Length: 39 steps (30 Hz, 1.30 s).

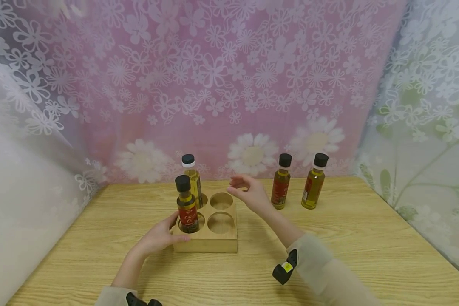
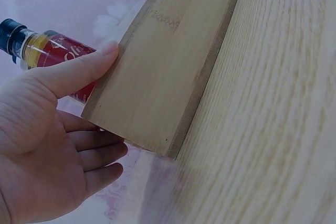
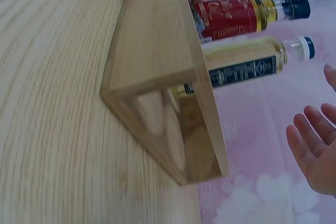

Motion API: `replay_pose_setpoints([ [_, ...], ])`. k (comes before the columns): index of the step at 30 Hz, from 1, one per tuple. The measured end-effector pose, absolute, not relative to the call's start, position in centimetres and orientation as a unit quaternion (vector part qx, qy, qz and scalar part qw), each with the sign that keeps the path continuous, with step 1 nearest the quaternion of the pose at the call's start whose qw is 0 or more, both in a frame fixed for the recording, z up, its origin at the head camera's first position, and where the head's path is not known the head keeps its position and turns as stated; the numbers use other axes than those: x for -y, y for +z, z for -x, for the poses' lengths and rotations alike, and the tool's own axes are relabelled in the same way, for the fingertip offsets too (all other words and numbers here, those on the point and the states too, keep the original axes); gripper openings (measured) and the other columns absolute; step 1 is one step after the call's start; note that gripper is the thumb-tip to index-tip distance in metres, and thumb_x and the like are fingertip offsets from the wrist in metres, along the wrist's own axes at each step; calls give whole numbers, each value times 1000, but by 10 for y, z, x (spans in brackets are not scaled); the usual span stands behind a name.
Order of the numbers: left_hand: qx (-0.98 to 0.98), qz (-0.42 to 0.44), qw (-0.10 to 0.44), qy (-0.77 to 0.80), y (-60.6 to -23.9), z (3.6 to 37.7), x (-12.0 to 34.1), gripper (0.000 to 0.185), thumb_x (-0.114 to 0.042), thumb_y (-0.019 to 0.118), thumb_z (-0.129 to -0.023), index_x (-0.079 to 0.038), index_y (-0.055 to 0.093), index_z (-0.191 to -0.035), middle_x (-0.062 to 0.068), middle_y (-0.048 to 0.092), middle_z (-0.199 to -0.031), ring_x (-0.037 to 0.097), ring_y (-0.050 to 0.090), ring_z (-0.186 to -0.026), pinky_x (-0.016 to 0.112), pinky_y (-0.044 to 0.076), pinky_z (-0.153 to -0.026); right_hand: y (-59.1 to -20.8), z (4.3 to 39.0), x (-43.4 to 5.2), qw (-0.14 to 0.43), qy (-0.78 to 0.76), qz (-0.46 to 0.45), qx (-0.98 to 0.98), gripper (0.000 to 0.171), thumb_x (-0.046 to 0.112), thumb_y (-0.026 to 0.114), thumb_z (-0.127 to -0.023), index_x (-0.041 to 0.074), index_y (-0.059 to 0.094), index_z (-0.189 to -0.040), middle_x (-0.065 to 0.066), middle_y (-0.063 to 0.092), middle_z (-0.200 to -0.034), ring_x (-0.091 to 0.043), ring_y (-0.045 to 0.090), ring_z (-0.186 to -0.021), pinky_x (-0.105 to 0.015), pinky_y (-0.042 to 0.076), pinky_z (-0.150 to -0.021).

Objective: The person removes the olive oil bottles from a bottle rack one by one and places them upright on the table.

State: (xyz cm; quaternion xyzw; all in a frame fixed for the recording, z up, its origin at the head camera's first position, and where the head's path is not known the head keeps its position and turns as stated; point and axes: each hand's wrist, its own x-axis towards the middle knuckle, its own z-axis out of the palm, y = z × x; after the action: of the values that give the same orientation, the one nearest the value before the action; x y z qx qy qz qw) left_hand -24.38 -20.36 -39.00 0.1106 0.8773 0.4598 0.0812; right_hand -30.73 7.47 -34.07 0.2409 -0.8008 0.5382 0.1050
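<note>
A square wooden bottle holder point(image 1: 205, 245) with round holes stands on the table. In its front left hole is a bottle of olive oil point(image 1: 188, 212) with a red label and black cap. Behind that, a paler oil bottle point(image 1: 193, 180) with a white-ringed dark cap fills the back left hole. My left hand point(image 1: 158, 236) holds the holder's front left corner, thumb point(image 2: 79, 74) along the top front edge and fingers at the left side. Beside the holder's back right corner, my right hand point(image 1: 251, 194) is raised with nothing in it, fingers loosely bent point(image 3: 315, 135).
To the right of the holder stand two more oil bottles, one with its red label point(image 1: 280, 189) facing forward and another point(image 1: 313, 187) turned sideways. A floral curtain point(image 1: 214, 106) hangs behind the wooden table point(image 1: 329, 238). Both right holes of the holder show their bottoms.
</note>
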Motion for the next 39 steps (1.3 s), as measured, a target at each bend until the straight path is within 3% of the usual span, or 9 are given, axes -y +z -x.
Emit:
replay_pose_setpoints([
  [6,-877,-114,81,459,-390,244,204,96,-37,73,-79,0,18,-147,26,26,-146,47,25,-130,60,27,-100,-340,305,-50,75,539,-260,798,43,19,71,-83,4,58,-122,-12,64,-108,-21,60,-97,-36,50,-81],
  [11,-876,-104,84,463,-390,245,203,97,-38,75,-77,-2,19,-148,24,26,-147,46,25,-131,59,26,-101,-340,299,-32,40,559,-269,784,47,16,73,-82,4,56,-124,-13,62,-111,-26,59,-101,-36,49,-86],
  [21,-879,-106,86,457,-385,243,202,95,-35,74,-79,0,19,-147,27,27,-145,48,27,-129,62,27,-99,-338,292,-8,12,544,-289,788,53,23,72,-83,4,53,-128,-15,59,-118,-30,55,-109,-36,49,-84],
  [28,-875,-114,86,463,-386,243,203,95,-35,74,-79,0,18,-147,27,26,-146,48,25,-130,62,26,-100,-342,288,2,-15,550,-277,788,56,24,71,-83,10,50,-133,-7,56,-127,-25,52,-116,-36,47,-90],
  [39,-874,-118,86,463,-387,243,204,93,-32,73,-80,1,17,-147,28,24,-146,48,25,-130,62,26,-99,-348,286,15,-30,563,-295,771,53,16,73,-81,13,52,-130,-1,59,-121,-16,56,-107,-29,48,-85],
])
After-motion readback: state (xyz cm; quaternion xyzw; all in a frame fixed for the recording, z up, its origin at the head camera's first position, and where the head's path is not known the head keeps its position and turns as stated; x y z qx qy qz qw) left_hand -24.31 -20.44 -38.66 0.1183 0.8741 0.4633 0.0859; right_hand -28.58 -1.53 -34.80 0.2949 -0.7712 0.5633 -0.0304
